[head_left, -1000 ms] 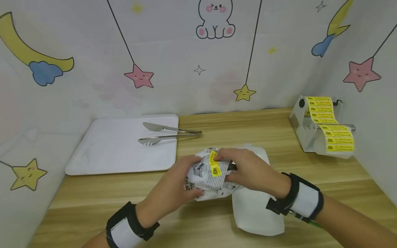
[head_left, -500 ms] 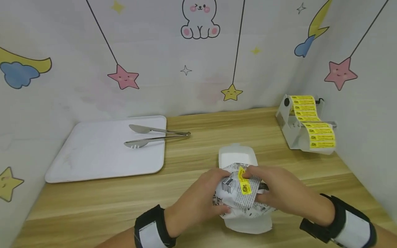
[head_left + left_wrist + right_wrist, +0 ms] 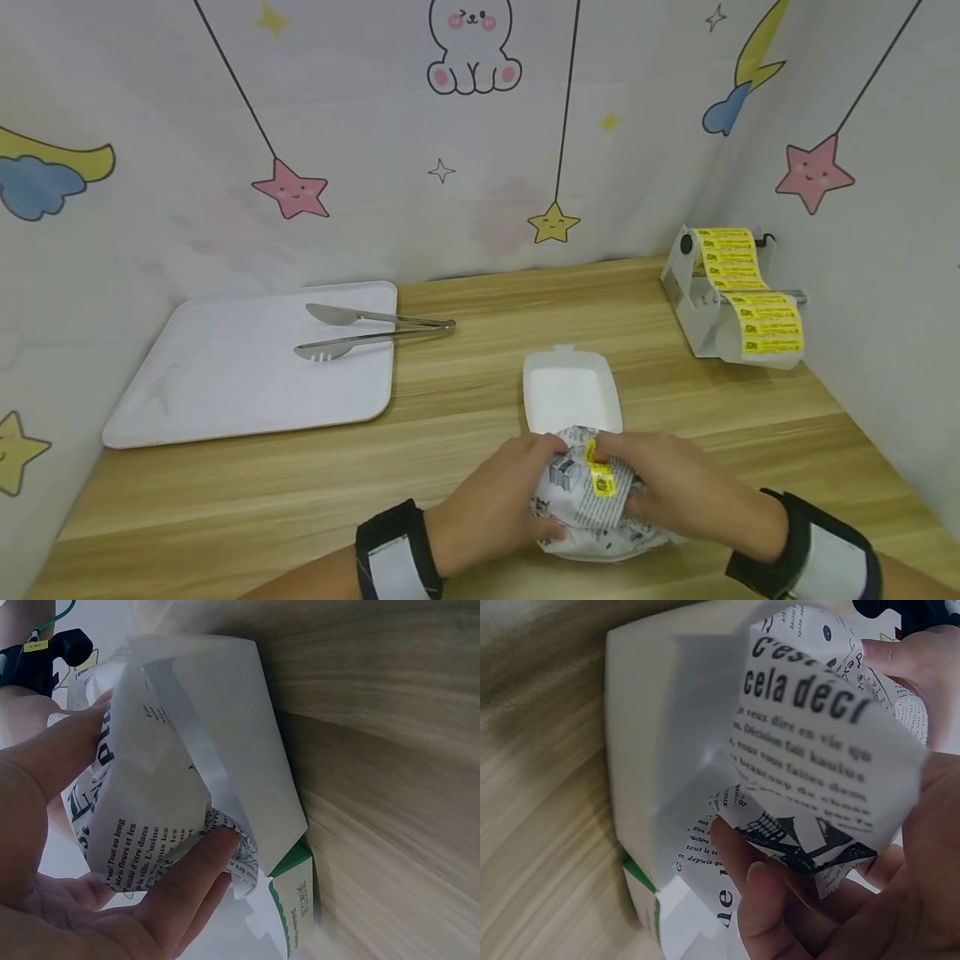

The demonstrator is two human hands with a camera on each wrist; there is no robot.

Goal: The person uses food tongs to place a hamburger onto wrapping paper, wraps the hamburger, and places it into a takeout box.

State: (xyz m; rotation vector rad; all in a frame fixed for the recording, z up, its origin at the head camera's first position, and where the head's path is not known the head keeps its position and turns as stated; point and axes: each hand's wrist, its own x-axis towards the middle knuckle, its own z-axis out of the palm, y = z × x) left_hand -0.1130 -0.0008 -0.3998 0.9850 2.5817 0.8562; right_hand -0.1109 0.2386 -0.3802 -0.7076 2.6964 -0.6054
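Note:
A bundle wrapped in newsprint-patterned paper (image 3: 581, 537) is held between both hands, a yellow sticker (image 3: 602, 477) on its top. My left hand (image 3: 495, 504) grips its left side, thumb above and fingers bent round the lower paper. On the right side, my right hand (image 3: 693, 492) holds it the same way. Under the bundle lies an open white hinged box (image 3: 570, 392); its far half shows in the head view, and the bundle covers the near half. Both wrist views show the paper within the near half's wall (image 3: 244, 727), by a green-edged flap (image 3: 641, 892).
Steel tongs (image 3: 375, 329) lie partly on a white tray (image 3: 240, 375) at the left. At the back right stands a label dispenser (image 3: 690, 308) with a roll of yellow labels (image 3: 761, 321). A printed cloth (image 3: 360, 108) hangs behind the wooden table (image 3: 300, 492).
Both hands have carried the wrapped bundle from the left of the white box to over its near half, then lower and nearer. The head view has turned slightly right.

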